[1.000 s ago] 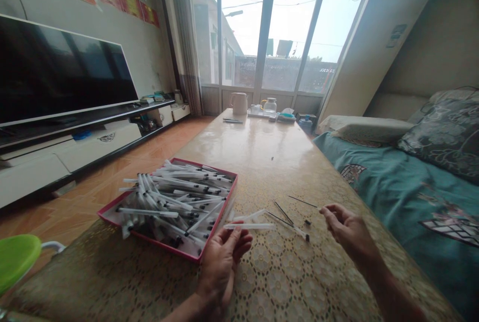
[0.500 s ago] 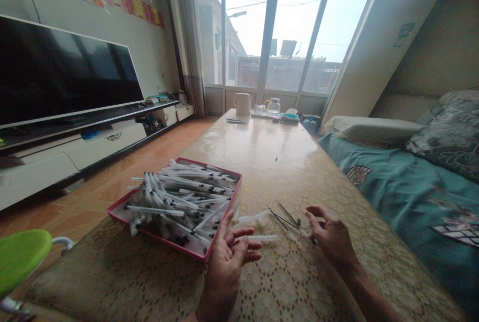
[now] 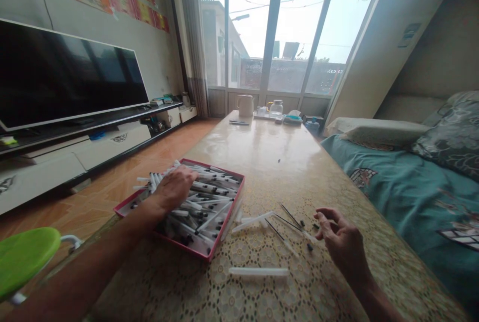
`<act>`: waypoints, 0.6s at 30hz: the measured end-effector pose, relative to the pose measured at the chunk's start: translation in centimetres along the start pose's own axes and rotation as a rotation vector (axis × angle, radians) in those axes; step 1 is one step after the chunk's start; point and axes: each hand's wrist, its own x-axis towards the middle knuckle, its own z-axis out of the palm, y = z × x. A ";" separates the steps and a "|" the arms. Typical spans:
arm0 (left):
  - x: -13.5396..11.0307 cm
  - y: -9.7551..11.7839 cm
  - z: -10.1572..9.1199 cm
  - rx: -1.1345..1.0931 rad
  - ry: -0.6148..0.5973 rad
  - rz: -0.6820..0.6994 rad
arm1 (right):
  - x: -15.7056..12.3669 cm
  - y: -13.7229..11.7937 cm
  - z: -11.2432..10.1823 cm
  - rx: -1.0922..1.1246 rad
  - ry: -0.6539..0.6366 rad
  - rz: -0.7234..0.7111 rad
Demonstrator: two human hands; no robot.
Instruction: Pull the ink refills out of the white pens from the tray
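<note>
My left hand [image 3: 176,186] is over the shallow pink-rimmed box [image 3: 210,257], its fingers bunched and bent down among the white pens [image 3: 215,190] with black ends. Its fingertips are hidden, so what they grip cannot be seen. On the right, my right hand [image 3: 340,236] hovers just above the table with thumb and fingers curled together; a small dark bit shows at the fingertips, too small to name. Left of it lie thin black pen refills [image 3: 286,221] and a small black cap [image 3: 309,247]. White translucent pen barrels [image 3: 258,272] rest on the patterned tabletop.
At the table's [image 3: 262,145] far end stand a beige jug [image 3: 245,106], a glass pitcher [image 3: 276,107] and a tissue box [image 3: 292,118]. A green stool [image 3: 28,257] is at the left, a sofa with a teal cover [image 3: 392,197] along the right.
My left hand has moved left from beside the box to over the pens inside it. White barrels now lie nearer the table's front. My right hand has barely shifted, and a black cap lies near it.
</note>
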 end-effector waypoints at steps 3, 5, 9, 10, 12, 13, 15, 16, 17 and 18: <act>0.5 -1.5 0.6 0.010 -0.008 0.010 | -0.7 -1.4 -0.2 -0.033 -0.155 -0.120; 0.5 -1.7 0.5 0.009 -0.006 0.034 | -1.7 -3.0 -0.4 -0.101 -0.404 -0.263; 0.3 -1.7 0.4 -0.007 0.025 0.070 | -4.0 -5.4 -0.3 -0.149 -0.750 -0.473; 0.2 -1.7 0.3 -0.012 0.039 0.071 | -4.4 -5.5 -0.1 -0.161 -0.773 -0.489; 0.1 -1.7 0.3 -0.020 0.076 0.060 | -4.8 -5.4 0.5 -0.175 -0.779 -0.497; 0.1 -1.5 0.2 -0.020 0.096 0.048 | -4.9 -5.1 0.8 -0.179 -0.766 -0.492; -0.2 -1.1 0.0 -0.034 0.157 0.017 | -4.9 -4.7 1.2 -0.188 -0.735 -0.486; -0.3 -0.7 -0.2 -0.056 0.200 0.003 | -4.8 -4.5 1.4 -0.196 -0.723 -0.486; -0.6 -0.2 -0.4 -0.090 0.249 -0.008 | -4.8 -4.3 1.5 -0.206 -0.717 -0.487; -0.9 0.3 -0.7 -0.133 0.301 -0.015 | -4.7 -4.3 1.6 -0.217 -0.719 -0.489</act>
